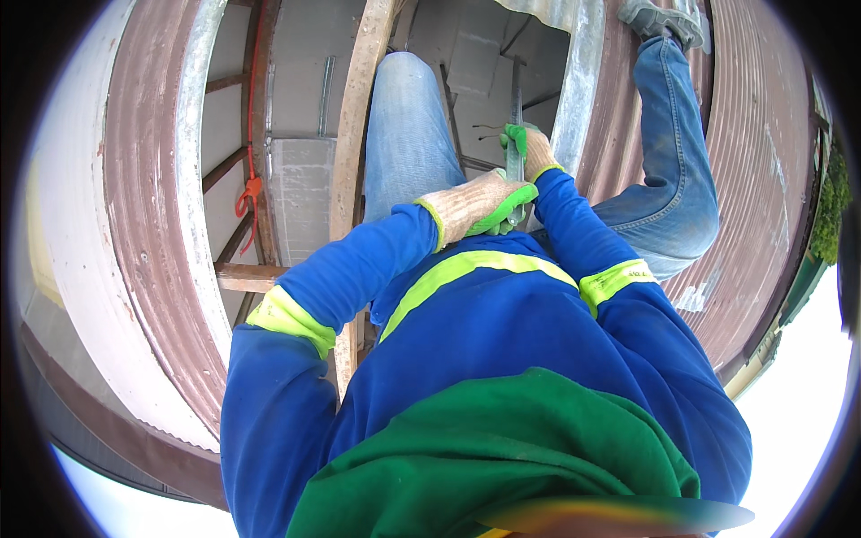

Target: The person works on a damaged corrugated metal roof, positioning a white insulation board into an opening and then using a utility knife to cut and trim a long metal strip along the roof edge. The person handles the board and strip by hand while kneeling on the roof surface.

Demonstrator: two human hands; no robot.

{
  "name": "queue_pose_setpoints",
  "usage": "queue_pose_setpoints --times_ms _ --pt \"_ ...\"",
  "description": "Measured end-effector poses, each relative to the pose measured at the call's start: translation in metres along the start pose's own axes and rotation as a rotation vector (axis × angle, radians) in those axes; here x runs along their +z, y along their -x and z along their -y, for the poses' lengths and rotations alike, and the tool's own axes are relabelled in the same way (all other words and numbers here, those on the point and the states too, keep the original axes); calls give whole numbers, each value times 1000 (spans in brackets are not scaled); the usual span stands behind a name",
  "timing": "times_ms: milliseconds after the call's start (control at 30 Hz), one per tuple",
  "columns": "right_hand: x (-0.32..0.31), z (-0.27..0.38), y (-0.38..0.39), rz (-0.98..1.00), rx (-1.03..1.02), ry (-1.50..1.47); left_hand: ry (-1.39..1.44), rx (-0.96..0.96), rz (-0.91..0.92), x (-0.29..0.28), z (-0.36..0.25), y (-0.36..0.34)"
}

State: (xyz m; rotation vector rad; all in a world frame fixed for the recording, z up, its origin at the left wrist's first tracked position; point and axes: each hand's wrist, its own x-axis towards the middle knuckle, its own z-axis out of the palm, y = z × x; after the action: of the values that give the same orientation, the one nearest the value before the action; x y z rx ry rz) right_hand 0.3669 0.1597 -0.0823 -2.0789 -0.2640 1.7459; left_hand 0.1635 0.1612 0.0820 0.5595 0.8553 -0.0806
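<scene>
Thin grey metal rod (516,134) is standing upright between the knees, over the roof gap. Left hand (475,208), gloved, is clamping its lower end, fingers curled shut. Right hand (531,148), gloved, is gripping higher up. Wooden rafter (354,125) left; corrugated roofing sheet (753,179) right.

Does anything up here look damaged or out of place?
Yes. The roof has a wide gap where sheets are missing, baring the wooden beam and the room below. The rusty brown sheets are scuffed, with a pale scraped patch near the knee. Both gloved hands, left hand and right hand, grip a thin metal tool.
</scene>
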Motion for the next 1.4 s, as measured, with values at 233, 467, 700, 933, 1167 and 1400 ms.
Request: queue_pose_setpoints --times_ms 233,467,700,933,1167,1400 --pt "14 6 49 248 140 -192 79 -58 48 9 -24 51" --pt "2 -15 51 491 215 -294 43 -147 70 16 -41 66" --pt "11 -2 98 301 16 -234 91 -112 34 23 -39 66" --pt "31 35 141 186 132 -306 104 44 12 29 -47 73" --pt "-7 -27 115 441 -18 -560 397 -71 145 29 -38 22" --pt "-9 -34 96 457 38 -735 29 63 -258 54 -14 -12"
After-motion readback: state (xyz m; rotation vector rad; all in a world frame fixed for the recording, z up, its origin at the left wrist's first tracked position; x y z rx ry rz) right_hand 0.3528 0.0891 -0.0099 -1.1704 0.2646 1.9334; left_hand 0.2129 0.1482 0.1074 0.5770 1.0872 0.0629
